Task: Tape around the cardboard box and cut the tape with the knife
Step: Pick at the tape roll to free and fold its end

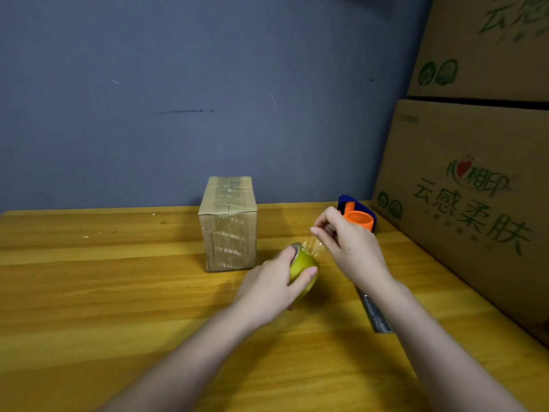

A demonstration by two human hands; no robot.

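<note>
A small brown cardboard box [228, 224] stands upright on the wooden table, with printed clear tape over its top and front. Just right of it my left hand [273, 283] grips a yellowish roll of clear tape [303, 264], held a little above the table. My right hand [350, 245] pinches the loose end of the tape [315, 243] and holds a short clear strip stretched off the roll. A metal knife [375, 313] lies flat on the table under my right forearm, partly hidden by it.
An orange and blue tape dispenser [358, 217] sits at the back right of the table [118, 292]. Large printed cardboard cartons [475, 188] are stacked along the right edge. A blue-grey wall [178, 99] closes the back.
</note>
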